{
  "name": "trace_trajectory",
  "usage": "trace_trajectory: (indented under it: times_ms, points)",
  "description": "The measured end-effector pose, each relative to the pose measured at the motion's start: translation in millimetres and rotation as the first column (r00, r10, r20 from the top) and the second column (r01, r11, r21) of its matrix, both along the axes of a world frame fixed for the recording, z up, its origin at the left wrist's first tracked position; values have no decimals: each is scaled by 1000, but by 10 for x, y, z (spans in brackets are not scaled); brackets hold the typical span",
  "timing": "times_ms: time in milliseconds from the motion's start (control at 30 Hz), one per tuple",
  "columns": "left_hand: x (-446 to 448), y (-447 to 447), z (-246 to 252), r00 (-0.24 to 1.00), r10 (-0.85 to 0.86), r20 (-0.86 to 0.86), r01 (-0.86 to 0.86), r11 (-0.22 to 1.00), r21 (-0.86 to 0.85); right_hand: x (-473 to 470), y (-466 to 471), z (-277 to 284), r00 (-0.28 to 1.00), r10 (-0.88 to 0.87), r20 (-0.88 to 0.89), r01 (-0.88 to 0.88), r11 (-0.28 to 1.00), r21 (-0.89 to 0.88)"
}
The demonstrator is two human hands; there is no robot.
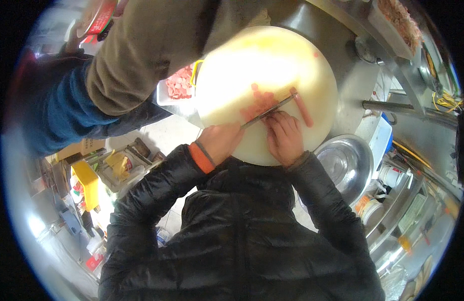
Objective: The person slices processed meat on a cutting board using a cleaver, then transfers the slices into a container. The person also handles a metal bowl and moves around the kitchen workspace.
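Note:
My left hand grips the handle end of a knife, whose blade slants up to the right over a round white cutting board. Beside the lower edge of the blade, my right hand has its fingers bent and its fingertips close to the metal. Whether those fingers pinch something is hidden. Cut pink sausage pieces lie in a loose heap on the far side of the blade. A longer pink sausage rests to the right, its upper end by the knife tip. Glare washes out much of the board.
Another person's brown sleeve crosses the upper left. A white container of sliced pink sausage stands left of the board. At right sits a steel bowl. A tray of shredded food is at upper right, and a metal bar juts in below.

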State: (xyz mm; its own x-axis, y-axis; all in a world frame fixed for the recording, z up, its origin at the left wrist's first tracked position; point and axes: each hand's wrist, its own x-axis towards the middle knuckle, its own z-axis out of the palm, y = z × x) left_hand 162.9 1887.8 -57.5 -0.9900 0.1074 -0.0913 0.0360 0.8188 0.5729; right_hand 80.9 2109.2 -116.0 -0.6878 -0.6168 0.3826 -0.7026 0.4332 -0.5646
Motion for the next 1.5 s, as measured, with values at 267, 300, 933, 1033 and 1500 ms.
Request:
trace_trajectory:
  times_ms: [267,300,933,1033,1500]
  points:
    - [77,-62,350,972,-10,235,44,989,-140,5,47,-44,1000,19,21,-19,999,-28]
    - [12,24,264,988,-44,148,57,995,-83,-1,46,-48,1000,16,22,-15,999,-34]
    - [-36,-11,238,992,-127,24,128,988,-81,9,82,-70,999,13,43,-11,998,-54]
    - [59,-115,361,976,-62,209,92,986,-139,29,83,-76,1000,-19,-23,17,996,-90]
    - [41,-50,347,972,-79,222,109,986,-126,51,87,-125,1000,-21,22,24,994,-109]
